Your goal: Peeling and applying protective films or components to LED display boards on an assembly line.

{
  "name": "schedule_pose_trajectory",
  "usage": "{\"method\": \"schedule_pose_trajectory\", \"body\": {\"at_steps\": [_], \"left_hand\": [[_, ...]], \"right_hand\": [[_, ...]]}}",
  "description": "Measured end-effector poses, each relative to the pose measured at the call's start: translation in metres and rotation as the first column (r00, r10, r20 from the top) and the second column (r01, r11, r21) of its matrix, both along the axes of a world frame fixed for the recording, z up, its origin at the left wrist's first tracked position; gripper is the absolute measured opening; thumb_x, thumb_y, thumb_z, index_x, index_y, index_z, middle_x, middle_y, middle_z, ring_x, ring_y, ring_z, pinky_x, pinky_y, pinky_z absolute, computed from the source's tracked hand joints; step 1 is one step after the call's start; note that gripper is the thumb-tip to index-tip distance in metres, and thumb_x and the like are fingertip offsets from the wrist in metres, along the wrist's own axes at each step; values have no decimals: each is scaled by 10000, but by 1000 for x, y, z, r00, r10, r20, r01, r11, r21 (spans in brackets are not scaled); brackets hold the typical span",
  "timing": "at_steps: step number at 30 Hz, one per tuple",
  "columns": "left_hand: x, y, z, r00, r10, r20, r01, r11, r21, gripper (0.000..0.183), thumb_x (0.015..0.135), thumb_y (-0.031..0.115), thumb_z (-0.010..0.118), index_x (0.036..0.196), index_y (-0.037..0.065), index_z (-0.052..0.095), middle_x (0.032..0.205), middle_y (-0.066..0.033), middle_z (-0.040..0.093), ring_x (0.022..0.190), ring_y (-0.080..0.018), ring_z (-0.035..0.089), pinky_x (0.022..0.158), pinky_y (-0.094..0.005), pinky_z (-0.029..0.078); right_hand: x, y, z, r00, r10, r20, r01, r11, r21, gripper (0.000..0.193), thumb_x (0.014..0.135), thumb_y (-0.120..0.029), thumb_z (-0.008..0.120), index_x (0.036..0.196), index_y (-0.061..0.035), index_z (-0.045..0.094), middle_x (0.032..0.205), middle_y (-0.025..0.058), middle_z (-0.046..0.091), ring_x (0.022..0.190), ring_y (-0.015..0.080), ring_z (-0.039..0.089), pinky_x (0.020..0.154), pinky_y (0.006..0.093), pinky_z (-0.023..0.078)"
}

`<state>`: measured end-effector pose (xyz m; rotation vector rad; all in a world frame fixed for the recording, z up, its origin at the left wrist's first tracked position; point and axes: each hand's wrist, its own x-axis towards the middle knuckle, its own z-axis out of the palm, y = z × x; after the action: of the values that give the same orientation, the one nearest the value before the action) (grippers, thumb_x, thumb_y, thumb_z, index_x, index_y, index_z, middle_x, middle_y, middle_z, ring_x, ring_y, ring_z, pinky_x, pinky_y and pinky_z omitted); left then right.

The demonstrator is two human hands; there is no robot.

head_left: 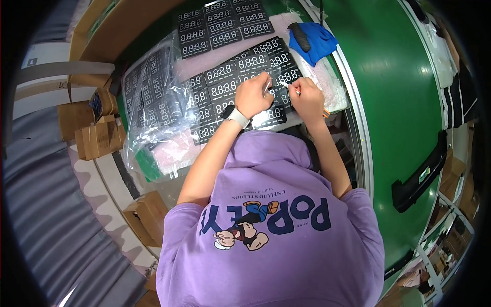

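Several black display panels [222,91] with white digit segments lie in sheets before me. Over their middle, my left hand [254,95] is closed, fingertips pinched together beside a small shiny bit I cannot make out. A dark watch with a pale band [237,118] circles its wrist. My right hand [308,99] is closed around a slim implement [298,90], white and orange where it shows; its kind is unclear. Its pale tip points toward the left fingertips, above a panel. Both hands hide parts of the panels beneath.
Pink foam [174,156] underlies the panels on a green table [381,36]. A clear plastic bag [156,110] covers more panels at left; another stack [209,25] lies farther back. At right rests a blue cloth [321,45] with a black-wrapped tool [300,37]. Cardboard boxes [99,138] stand left.
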<state>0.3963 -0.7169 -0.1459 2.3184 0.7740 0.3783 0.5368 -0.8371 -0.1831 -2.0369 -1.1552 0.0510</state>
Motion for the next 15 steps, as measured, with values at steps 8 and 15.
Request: {"method": "schedule_pose_trajectory", "body": {"at_steps": [8,15], "left_hand": [[9,-14,-9,998,51,-36,-46,991,124,210,727,200,754,825,98,597,718,-86,605,686,-318,630,595,-428,479],[6,-14,-14,998,57,-12,-56,994,92,196,734,181,755,869,114,630,718,-76,606,697,-295,633,600,-416,484]], "right_hand": [[-2,-5,4,996,55,65,-54,998,-22,147,800,-155,713,758,-82,593,783,64,562,669,298,623,576,416,493],[-1,-5,3,990,124,66,-124,992,-5,138,802,-130,696,759,-67,581,797,75,559,674,308,618,572,414,492]]}}
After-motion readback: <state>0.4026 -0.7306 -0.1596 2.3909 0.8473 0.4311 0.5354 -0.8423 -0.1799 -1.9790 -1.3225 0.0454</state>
